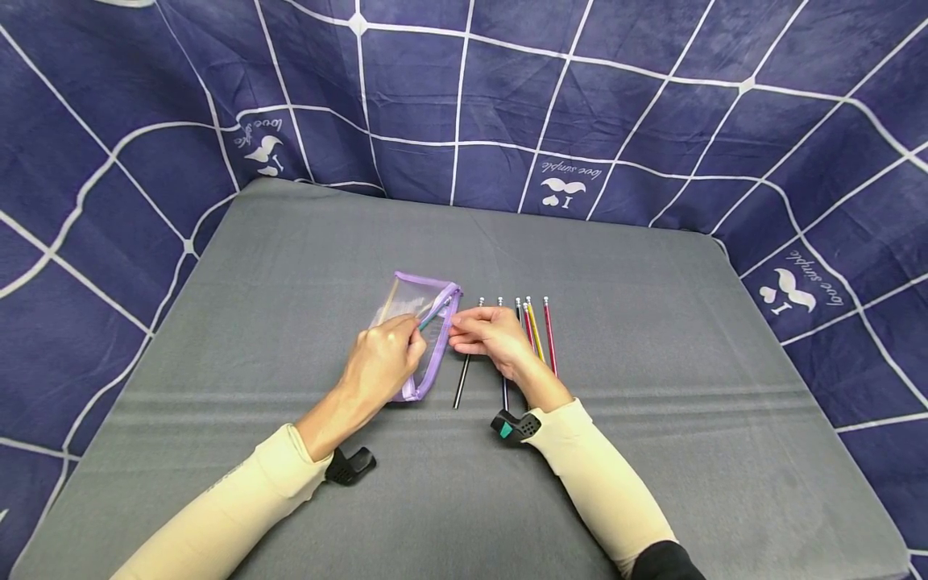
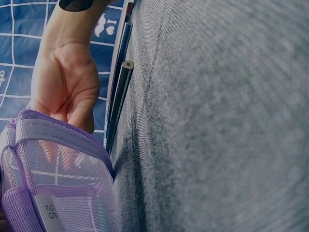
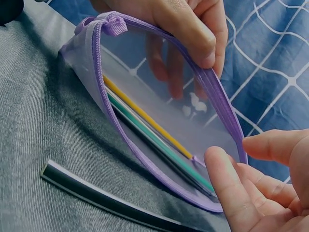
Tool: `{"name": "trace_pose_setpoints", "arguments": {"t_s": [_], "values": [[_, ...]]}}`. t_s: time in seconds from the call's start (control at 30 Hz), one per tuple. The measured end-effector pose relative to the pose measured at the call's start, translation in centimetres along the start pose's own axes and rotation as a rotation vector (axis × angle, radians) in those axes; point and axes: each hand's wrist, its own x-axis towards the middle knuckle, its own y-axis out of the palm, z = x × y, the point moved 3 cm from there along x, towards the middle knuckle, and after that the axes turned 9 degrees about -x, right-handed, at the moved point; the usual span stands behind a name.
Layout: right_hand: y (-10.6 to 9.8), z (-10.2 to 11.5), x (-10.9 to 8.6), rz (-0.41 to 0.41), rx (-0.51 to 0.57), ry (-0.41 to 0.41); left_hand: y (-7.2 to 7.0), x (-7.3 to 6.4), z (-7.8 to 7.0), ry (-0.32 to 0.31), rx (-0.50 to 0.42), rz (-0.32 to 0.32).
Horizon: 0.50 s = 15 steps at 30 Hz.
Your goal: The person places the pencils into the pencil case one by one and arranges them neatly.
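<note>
My left hand point(image 1: 384, 354) grips one long edge of a clear mesh zip pouch point(image 3: 159, 179) with purple trim, thumb over the rim and fingers behind the see-through wall. The pouch gapes open; inside lie a yellow pencil point(image 3: 145, 118), a teal pencil point(image 3: 159, 153) and other slim pencils. At the end of the opening is my right hand point(image 1: 493, 334), its fingers fairly straight and spread apart, fingertips right at the purple rim. No pencil shows between them. A black pencil point(image 1: 461, 379) lies on the table just beside the pouch, partly under the right hand.
More pencils lie side by side right of the pouch, among them a red pencil point(image 1: 550, 334) and a yellow pencil point(image 1: 535, 330), some partly hidden by the right hand and wrist. Grey cloth covers the table point(image 1: 652, 338); a blue checked curtain point(image 1: 507, 97) surrounds its back and sides.
</note>
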Motion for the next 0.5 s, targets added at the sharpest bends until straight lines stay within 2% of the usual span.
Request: {"name": "trace_pose_setpoints", "arguments": {"t_s": [0.5], "values": [[-1.6,0.0,-0.7,-0.033,-0.016,-0.013,0.0,0.0,0.0,0.0,-0.002,-0.006]]}}
